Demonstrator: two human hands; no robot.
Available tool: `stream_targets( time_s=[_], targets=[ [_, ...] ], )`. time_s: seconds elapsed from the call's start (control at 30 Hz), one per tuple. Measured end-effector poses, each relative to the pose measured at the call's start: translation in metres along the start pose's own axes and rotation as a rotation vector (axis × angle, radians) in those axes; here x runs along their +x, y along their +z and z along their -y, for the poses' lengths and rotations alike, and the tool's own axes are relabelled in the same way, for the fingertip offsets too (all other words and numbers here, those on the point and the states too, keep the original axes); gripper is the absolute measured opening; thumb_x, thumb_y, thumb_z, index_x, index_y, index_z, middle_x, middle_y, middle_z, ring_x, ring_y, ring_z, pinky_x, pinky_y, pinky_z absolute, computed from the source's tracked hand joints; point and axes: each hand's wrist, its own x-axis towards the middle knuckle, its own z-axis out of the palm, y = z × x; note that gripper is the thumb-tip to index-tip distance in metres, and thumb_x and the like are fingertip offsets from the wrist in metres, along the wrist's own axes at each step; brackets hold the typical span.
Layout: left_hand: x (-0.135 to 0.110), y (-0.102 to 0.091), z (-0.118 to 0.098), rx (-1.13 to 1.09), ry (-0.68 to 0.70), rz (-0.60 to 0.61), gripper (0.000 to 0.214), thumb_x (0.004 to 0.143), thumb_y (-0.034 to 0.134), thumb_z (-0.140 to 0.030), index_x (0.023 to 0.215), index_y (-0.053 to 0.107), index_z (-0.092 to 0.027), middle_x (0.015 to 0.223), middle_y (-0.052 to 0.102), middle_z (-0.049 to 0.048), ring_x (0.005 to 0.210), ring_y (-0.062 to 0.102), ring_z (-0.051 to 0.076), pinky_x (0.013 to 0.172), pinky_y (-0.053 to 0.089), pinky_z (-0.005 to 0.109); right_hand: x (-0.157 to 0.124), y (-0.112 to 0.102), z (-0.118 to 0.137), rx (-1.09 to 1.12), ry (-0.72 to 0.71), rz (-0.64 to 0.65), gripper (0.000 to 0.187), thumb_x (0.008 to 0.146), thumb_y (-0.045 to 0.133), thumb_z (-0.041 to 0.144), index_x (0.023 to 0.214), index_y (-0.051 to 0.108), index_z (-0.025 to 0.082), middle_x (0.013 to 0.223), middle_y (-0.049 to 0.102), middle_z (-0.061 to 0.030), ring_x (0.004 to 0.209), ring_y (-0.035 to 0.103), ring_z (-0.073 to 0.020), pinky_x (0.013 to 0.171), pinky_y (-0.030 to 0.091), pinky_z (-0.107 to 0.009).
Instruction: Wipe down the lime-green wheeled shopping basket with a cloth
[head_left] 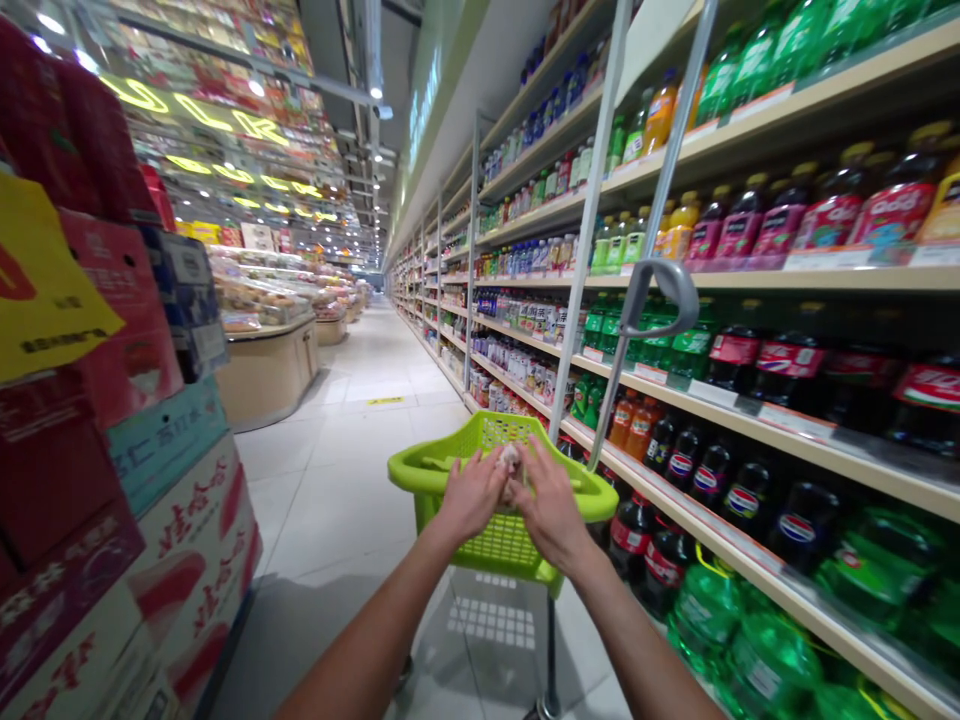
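My left hand and my right hand meet over the lime-green basket of a wheeled cart. Between their fingertips is a small whitish-pink thing, too blurred and covered to name. Both sets of fingers bend inward around it, the left ones from one side and the right ones from the other. Holes pierce the basket's walls, and its contents are mostly hidden behind my hands. From its right side a grey metal pole with a looped plastic grip rises.
Shelves of soda and juice bottles line the right, close to the cart. Stacked drink cartons with a yellow sign stand at the left. A tiled aisle runs ahead, past rounded display counters of packaged goods.
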Motion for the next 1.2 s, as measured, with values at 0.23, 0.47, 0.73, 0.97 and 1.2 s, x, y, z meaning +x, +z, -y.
stream_targets(
  time_s=[0.23, 0.47, 0.73, 0.97, 1.2],
  targets=[
    [-0.003, -0.010, 0.037, 0.221, -0.076, -0.090, 0.036, 0.085, 0.030, -0.029, 0.112, 0.053, -0.021, 0.117, 0.058, 0.0060, 0.116, 0.046, 0.023, 0.100, 0.025, 0.052, 0.028, 0.037, 0.037, -0.019, -0.027, 0.162, 0.036, 0.073, 0.058, 0.024, 0.109, 0.053, 0.018, 0.129, 0.045, -0.0130, 0.122, 0.036, -0.0267, 0.097, 0.030, -0.049],
    [-0.012, -0.005, 0.041, 0.306, -0.027, -0.134, 0.041, 0.087, 0.027, -0.035, 0.110, 0.056, -0.018, 0.106, 0.064, 0.0071, 0.099, 0.056, 0.022, 0.096, 0.029, 0.047, -0.005, -0.009, -0.019, 0.039, -0.143, 0.108, 0.033, 0.072, 0.044, 0.004, 0.095, 0.061, 0.020, 0.111, 0.060, -0.0057, 0.111, 0.049, -0.0168, 0.097, 0.037, -0.035],
    [-0.014, -0.007, 0.044, 0.297, 0.044, -0.115, 0.046, 0.082, 0.037, -0.048, 0.114, 0.053, -0.019, 0.107, 0.063, 0.0072, 0.099, 0.054, 0.022, 0.093, 0.031, 0.042, 0.008, -0.049, -0.104, 0.064, 0.284, 0.107, 0.026, 0.069, 0.040, 0.008, 0.074, 0.063, 0.018, 0.077, 0.067, -0.0025, 0.072, 0.061, -0.0155, 0.069, 0.045, -0.027],
    [-0.017, -0.005, 0.034, 0.371, -0.003, -0.087, 0.053, 0.079, 0.041, -0.050, 0.117, 0.050, -0.015, 0.105, 0.063, 0.0096, 0.099, 0.053, 0.024, 0.090, 0.032, 0.041, -0.017, -0.030, -0.078, 0.153, 0.291, -0.088, 0.026, 0.074, 0.044, 0.017, 0.094, 0.061, 0.018, 0.100, 0.065, -0.0069, 0.092, 0.060, -0.0186, 0.082, 0.047, -0.034],
    [-0.018, 0.001, 0.025, 0.439, 0.001, -0.086, 0.056, 0.081, 0.037, -0.053, 0.118, 0.048, -0.014, 0.105, 0.062, 0.0110, 0.098, 0.052, 0.026, 0.088, 0.032, 0.040, -0.041, 0.015, -0.010, 0.072, -0.109, -0.181, 0.047, 0.069, 0.037, 0.001, 0.107, 0.059, 0.021, 0.121, 0.053, -0.0061, 0.120, 0.042, -0.0173, 0.100, 0.037, -0.038]
  ],
)
